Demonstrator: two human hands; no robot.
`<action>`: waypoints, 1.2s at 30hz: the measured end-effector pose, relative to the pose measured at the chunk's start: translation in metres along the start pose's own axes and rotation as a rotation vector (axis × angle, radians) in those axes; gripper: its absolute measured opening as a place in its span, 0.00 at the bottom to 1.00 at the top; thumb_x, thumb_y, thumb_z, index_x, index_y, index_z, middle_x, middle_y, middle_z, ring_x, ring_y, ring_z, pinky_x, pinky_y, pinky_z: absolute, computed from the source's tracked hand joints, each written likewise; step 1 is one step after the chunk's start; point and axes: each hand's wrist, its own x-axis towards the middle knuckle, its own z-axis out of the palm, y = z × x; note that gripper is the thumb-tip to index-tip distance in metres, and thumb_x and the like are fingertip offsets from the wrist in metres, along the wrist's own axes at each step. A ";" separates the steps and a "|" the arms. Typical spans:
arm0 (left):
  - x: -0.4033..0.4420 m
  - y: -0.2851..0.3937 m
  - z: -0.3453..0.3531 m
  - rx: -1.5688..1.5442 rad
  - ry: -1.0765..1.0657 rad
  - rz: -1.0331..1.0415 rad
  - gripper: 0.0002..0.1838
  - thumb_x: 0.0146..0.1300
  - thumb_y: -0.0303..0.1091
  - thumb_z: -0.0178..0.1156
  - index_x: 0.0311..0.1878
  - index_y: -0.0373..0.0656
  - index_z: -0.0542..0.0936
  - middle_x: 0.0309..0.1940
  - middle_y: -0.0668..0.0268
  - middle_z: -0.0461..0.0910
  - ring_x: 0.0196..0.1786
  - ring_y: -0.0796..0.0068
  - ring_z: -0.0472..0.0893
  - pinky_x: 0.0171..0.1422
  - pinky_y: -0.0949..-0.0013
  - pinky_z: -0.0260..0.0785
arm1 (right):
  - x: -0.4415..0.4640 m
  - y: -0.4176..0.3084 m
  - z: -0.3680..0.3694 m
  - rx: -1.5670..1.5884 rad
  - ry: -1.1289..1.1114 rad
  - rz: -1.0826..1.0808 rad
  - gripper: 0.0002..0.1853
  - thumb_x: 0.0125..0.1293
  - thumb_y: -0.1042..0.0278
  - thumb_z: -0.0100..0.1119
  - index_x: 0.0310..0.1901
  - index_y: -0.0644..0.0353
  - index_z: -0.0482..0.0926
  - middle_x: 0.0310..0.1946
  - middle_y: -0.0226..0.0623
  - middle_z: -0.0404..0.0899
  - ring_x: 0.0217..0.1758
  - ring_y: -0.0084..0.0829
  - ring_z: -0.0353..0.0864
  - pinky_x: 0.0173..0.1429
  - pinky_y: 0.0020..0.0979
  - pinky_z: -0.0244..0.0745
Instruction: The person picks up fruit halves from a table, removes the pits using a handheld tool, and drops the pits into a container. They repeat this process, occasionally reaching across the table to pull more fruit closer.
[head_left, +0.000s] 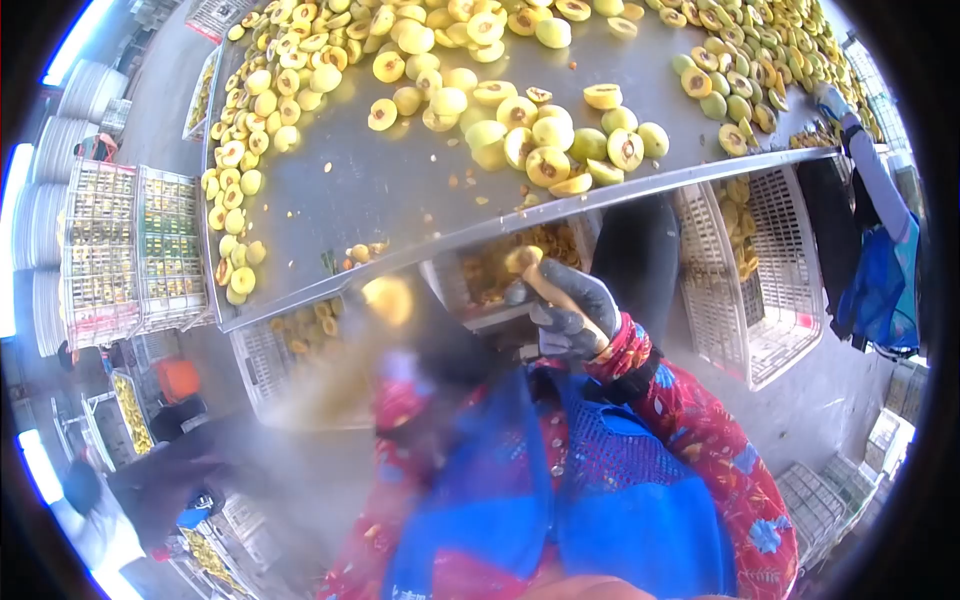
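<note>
Nearest to me, there's the blue vest over red flowered sleeves, and both hands are up at the table's near edge. The right hand, gloved in grey, has its fingers wrapped firmly round a wooden stick, a yellowish piece at its raised end. Over on the left, the left hand is one big blur! A yellow fruit half shows right by it, but whether the fingers are closed on it, I can't tell.

Just beyond, a white crate sits below the table edge on the right; stacked crates rise at the left. On the metal table, cut fruit clusters near the middle and runs down the left side. Far right, a co-worker's sleeve reaches to a greener heap.
</note>
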 end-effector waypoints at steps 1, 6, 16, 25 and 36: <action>0.012 0.005 -0.038 0.654 0.060 0.245 0.25 0.72 0.51 0.48 0.60 0.41 0.70 0.52 0.49 0.78 0.52 0.57 0.81 0.48 0.66 0.76 | 0.001 -0.008 -0.008 -0.047 0.012 0.031 0.18 0.75 0.54 0.44 0.60 0.54 0.70 0.15 0.30 0.72 0.09 0.20 0.66 0.17 0.21 0.63; 0.030 0.056 -0.054 1.863 0.301 0.263 0.28 0.68 0.47 0.53 0.63 0.37 0.70 0.57 0.43 0.73 0.61 0.41 0.71 0.65 0.50 0.63 | 0.004 -0.013 -0.017 -0.048 0.132 0.001 0.20 0.75 0.54 0.44 0.61 0.55 0.70 0.15 0.31 0.71 0.09 0.21 0.65 0.15 0.21 0.60; 0.151 -0.014 0.186 1.536 -0.818 0.711 0.29 0.61 0.39 0.56 0.67 0.48 0.67 0.60 0.51 0.72 0.61 0.51 0.73 0.65 0.55 0.67 | -0.009 -0.005 0.000 -0.504 0.408 -0.207 0.21 0.74 0.53 0.47 0.57 0.63 0.72 0.14 0.29 0.69 0.09 0.21 0.61 0.13 0.20 0.54; 0.071 -0.009 0.078 0.289 -0.719 0.033 0.29 0.60 0.30 0.64 0.64 0.35 0.67 0.51 0.61 0.76 0.43 0.68 0.81 0.47 0.67 0.78 | 0.010 -0.011 0.025 -1.682 0.429 -0.593 0.14 0.72 0.61 0.51 0.46 0.66 0.72 0.20 0.45 0.77 0.17 0.43 0.77 0.22 0.37 0.71; -0.031 0.022 0.101 0.495 -0.496 0.323 0.24 0.77 0.47 0.42 0.44 0.34 0.77 0.37 0.65 0.79 0.38 0.79 0.77 0.42 0.74 0.71 | 0.027 0.026 0.028 -2.254 0.483 -0.784 0.12 0.69 0.64 0.54 0.43 0.65 0.68 0.19 0.50 0.77 0.21 0.51 0.79 0.25 0.47 0.71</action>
